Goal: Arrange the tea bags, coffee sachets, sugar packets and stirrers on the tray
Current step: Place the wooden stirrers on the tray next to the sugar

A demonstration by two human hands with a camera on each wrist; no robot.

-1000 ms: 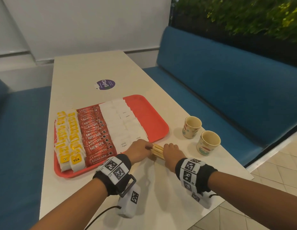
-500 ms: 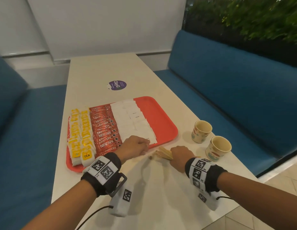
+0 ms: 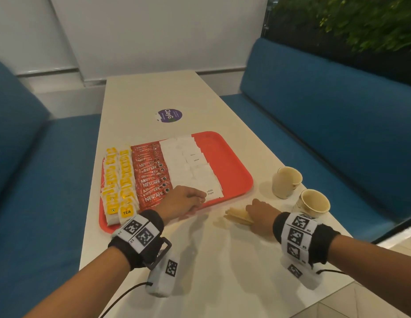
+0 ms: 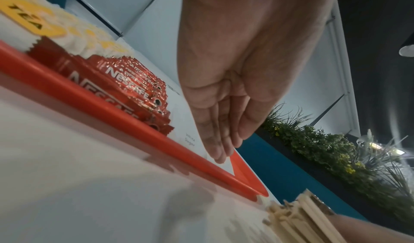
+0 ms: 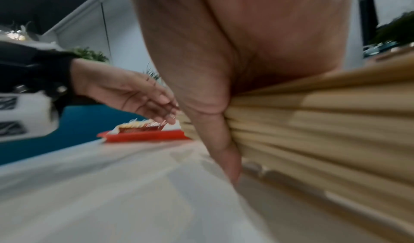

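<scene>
The red tray (image 3: 234, 161) holds rows of yellow-tagged tea bags (image 3: 117, 180), red coffee sachets (image 3: 151, 173) and white sugar packets (image 3: 190, 168). My left hand (image 3: 201, 198) reaches over the tray's near rim (image 4: 134, 122). Its straight fingertips (image 4: 221, 154) touch the nearest sugar packet (image 4: 190, 140). Just right of the tray, my right hand (image 3: 252, 212) grips a bundle of wooden stirrers (image 3: 236, 216) low over the table. In the right wrist view the thumb (image 5: 224, 140) presses against the bundle (image 5: 313, 122). The other right fingers are hidden.
Two paper cups (image 3: 286, 182) (image 3: 313, 203) stand on the table right of the tray, close to my right hand. A purple round sticker (image 3: 169, 115) lies beyond the tray. Blue benches (image 3: 39, 180) (image 3: 326, 134) flank the narrow table; its right edge is near the cups.
My left hand has let go of the stirrers' end and moved left onto the tray's near edge. The right hand still holds the bundle, now a little further right.
</scene>
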